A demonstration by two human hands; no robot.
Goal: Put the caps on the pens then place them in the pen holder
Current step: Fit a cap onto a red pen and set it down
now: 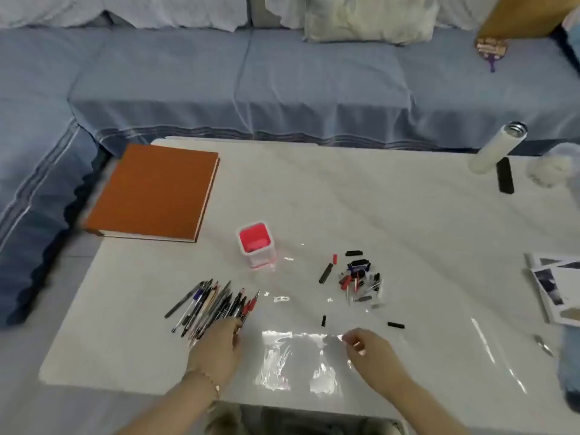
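A pile of uncapped pens [213, 309] lies fanned out on the white table [345, 199], near its front left. My left hand [216, 346] lies on the near ends of these pens; its fingers are partly hidden among them, so a grip is unclear. The pink pen holder [255, 246] stands upright and empty behind the pens. A heap of black and red caps [361, 277] sits to the right, with two loose black caps [323, 320] nearer me. My right hand [370, 346] has curled fingers pinching the top right corner of a flat clear plastic bag [295, 359].
An orange book [153, 189] lies at the table's back left. A white bottle [496, 146] and a black bar-shaped object [504, 175] are at the back right. Printed sheets [555, 287] overhang the right edge. A blue sofa [282, 83] runs behind the table.
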